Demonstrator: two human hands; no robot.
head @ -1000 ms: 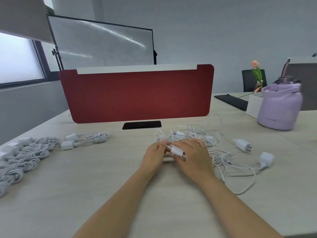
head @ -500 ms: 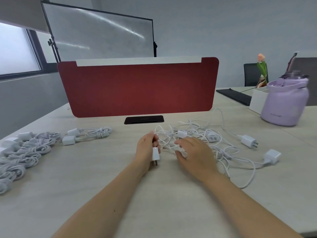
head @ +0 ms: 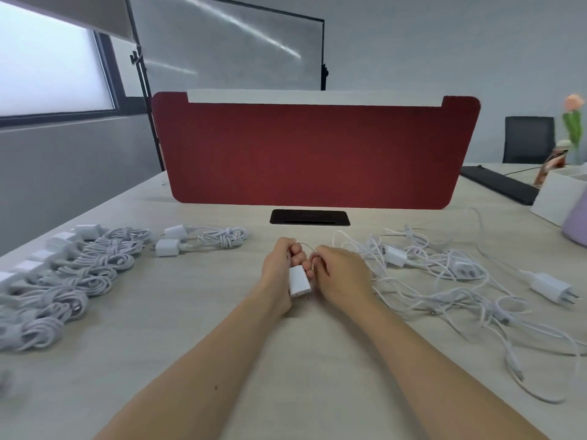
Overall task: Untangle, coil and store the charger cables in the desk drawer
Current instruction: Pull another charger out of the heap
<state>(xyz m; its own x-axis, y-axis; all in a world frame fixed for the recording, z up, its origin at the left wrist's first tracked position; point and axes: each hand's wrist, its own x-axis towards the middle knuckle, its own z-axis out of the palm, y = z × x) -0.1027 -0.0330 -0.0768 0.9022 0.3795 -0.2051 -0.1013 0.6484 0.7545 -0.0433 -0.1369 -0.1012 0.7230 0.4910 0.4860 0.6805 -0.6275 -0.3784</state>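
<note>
My left hand (head: 279, 274) grips a white charger plug (head: 299, 281) at the middle of the desk, fingers curled round it. Its thin white cable (head: 306, 246) runs from the top of that hand to my right hand (head: 341, 277), which pinches it close beside the left. A tangled pile of white cables and plugs (head: 444, 281) spreads over the desk to the right. Several coiled cables with plugs (head: 73, 274) lie in rows at the left, and two more coiled ones (head: 222, 237) lie nearer the middle. No drawer shows.
A red divider panel (head: 314, 154) stands across the desk behind a black cable hatch (head: 309, 216). At the right edge are a purple jug (head: 576, 222), a white box (head: 554, 198) and a black keyboard (head: 498, 185). A loose plug (head: 552, 287) lies at the far right.
My hands with the plug have shifted left, away from the tangled pile. My right hand left the pile and now pinches the cable beside my left hand. The view has moved closer.
</note>
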